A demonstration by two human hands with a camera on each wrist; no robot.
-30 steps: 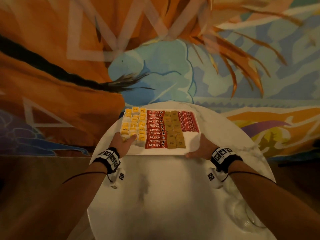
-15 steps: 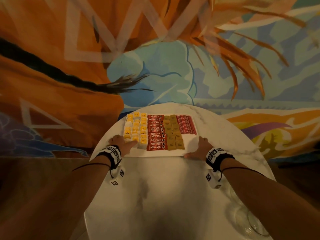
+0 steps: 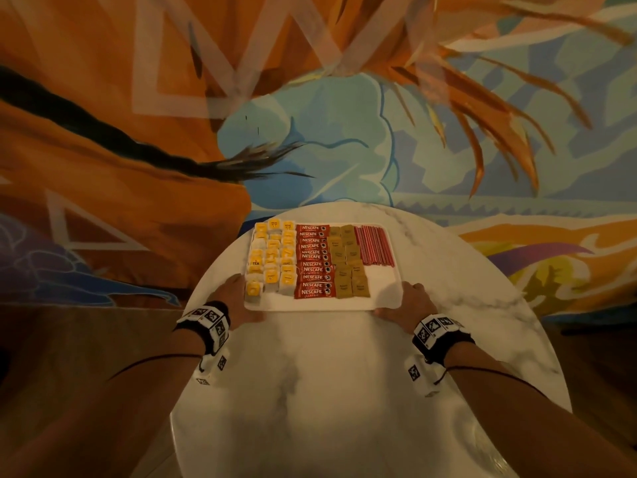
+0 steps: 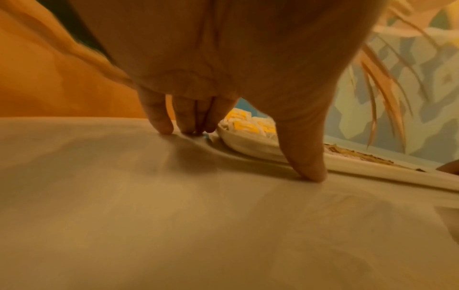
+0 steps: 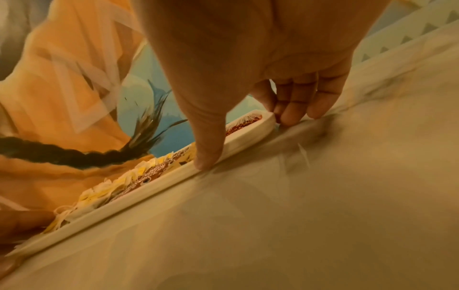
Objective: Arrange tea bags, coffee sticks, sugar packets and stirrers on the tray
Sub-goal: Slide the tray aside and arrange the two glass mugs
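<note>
A white tray [image 3: 382,288] lies on the round marble table [image 3: 327,391]. From left to right it carries yellow-tagged tea bags [image 3: 272,260], red Nescafe coffee sticks [image 3: 313,262], brown sugar packets [image 3: 348,267] and red stirrers [image 3: 374,244]. My left hand [image 3: 238,296] sits at the tray's near left corner. Its straight fingers [image 4: 161,125] touch the table beside the tray and its thumb [image 4: 308,166] stands against the front rim [image 4: 372,170]. My right hand [image 3: 406,301] is at the near right corner, thumb [image 5: 208,157] on the front rim [image 5: 149,194], fingers [image 5: 290,115] against the tray's right end.
A painted mural wall [image 3: 310,132] rises right behind the table's far edge. Something of clear glass [image 3: 489,450] stands at the table's near right edge. Bare marble stretches between my forearms and the tray.
My left thumb has come off the tea bags and the hand now rests at the tray's corner on the table. The right hand stays at the right corner.
</note>
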